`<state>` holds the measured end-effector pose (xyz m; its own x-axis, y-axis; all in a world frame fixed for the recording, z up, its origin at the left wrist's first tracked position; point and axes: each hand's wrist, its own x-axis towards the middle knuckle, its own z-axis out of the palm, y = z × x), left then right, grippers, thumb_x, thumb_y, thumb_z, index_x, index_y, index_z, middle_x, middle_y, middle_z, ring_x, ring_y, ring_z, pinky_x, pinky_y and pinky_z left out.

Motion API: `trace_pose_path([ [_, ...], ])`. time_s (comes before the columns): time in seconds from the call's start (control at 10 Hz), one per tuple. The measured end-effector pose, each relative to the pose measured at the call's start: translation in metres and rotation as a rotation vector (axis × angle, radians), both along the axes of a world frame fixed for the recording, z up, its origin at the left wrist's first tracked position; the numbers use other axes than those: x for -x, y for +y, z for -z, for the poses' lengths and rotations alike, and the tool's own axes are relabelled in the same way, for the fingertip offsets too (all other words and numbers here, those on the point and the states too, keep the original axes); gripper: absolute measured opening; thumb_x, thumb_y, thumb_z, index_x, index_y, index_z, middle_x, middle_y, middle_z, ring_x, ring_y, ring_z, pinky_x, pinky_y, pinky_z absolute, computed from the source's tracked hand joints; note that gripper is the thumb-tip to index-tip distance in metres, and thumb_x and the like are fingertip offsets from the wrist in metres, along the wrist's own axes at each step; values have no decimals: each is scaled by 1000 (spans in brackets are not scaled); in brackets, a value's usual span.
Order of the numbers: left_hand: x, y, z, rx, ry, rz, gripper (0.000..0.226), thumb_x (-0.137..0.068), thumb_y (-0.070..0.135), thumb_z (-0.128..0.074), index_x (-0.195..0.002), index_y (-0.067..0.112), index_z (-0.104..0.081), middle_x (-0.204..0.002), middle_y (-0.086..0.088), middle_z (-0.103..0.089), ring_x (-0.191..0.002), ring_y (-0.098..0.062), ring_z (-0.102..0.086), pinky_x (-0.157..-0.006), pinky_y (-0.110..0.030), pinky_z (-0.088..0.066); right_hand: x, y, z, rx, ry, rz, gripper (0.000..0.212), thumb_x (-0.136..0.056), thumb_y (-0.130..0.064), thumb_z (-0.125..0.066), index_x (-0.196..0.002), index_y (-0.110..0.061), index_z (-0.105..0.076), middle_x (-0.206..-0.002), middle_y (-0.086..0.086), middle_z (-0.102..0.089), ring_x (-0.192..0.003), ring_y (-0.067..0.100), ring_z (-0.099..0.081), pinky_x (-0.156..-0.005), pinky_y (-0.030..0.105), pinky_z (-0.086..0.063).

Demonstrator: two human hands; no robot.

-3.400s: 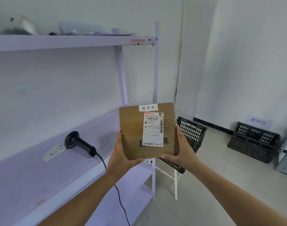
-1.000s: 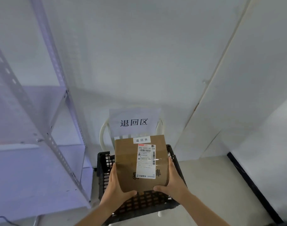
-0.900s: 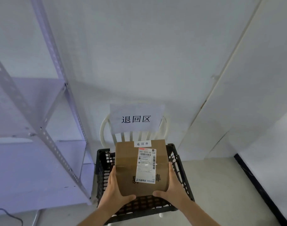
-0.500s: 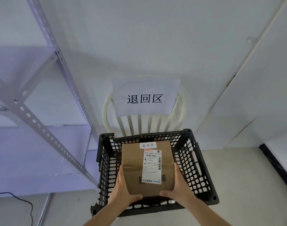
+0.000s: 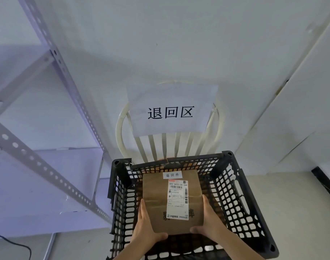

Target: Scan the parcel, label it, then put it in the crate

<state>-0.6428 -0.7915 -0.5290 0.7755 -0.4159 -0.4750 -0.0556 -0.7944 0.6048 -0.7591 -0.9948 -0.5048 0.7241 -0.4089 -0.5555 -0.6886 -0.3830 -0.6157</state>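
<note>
The left hand [image 5: 147, 226] and right hand [image 5: 209, 220] are both closed flat against the parcel [image 5: 171, 201], one on each side near its near corners, thumbs curling under the near edge and fingers spread along the side faces. Neither hand is nearer than the other; the grip is even, with the box centred between them.

The parcel is a brown carton, its long axis running away from the person toward the far wall of the crate [image 5: 241, 199]. It sits inside the crate's rim, well below the top edge, closer to the far wall than the near one, with open gaps to the left and right walls. Whether its underside touches the crate floor cannot be told from here. On its top face are a shipping label [image 5: 177, 199] and, at the far edge, a small white sticker [image 5: 172, 175], so the labelling looks done.

The move ahead, as I judge it, turns on straight downward travel and then sliding the hands out sideways through those side gaps.

The black lattice crate stands on a white chair [image 5: 122, 128], whose back carries a paper sign [image 5: 170, 111]. A metal shelf [image 5: 47, 166] stands to the left.
</note>
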Motion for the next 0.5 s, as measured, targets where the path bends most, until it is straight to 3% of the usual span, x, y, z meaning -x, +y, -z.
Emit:
trace_pose_path([
  [0.2,-8,-2,5,-10,1,37,154,-53,49,-88,-145,19,32,-161,-1,2,-141,-16,-30,-100,-26,-42,-5,-7,7,-22,10,6,138,-63,-23,-90,-154,-17,13,-156,2,-29,-141,18,-32,-118,37,-29],
  [0.3,-5,-3,4,-13,-10,60,153,-55,49,-87,-145,18,32,-161,-2,9,-144,-18,-24,-109,-31,-36,-6,-5,9,16,48,-41,136,-68,-26,-87,-152,-13,19,-162,6,-13,-147,20,-21,-121,37,-21],
  [0.4,-2,-5,-11,-76,-11,66,145,-62,49,-84,-146,15,30,-159,-5,24,-147,-24,-16,-116,-37,-29,-12,1,-6,280,155,-118,126,-75,-40,-78,-152,-11,18,-164,6,7,-151,28,-1,-121,45,-10],
  [0.5,6,-9,-37,-97,-38,69,128,-73,49,-75,-149,12,21,-161,-5,20,-150,-23,-5,-119,-37,-21,-21,15,-35,386,168,-169,106,-86,-52,-61,-154,-13,11,-164,6,11,-151,30,7,-121,49,-3],
])
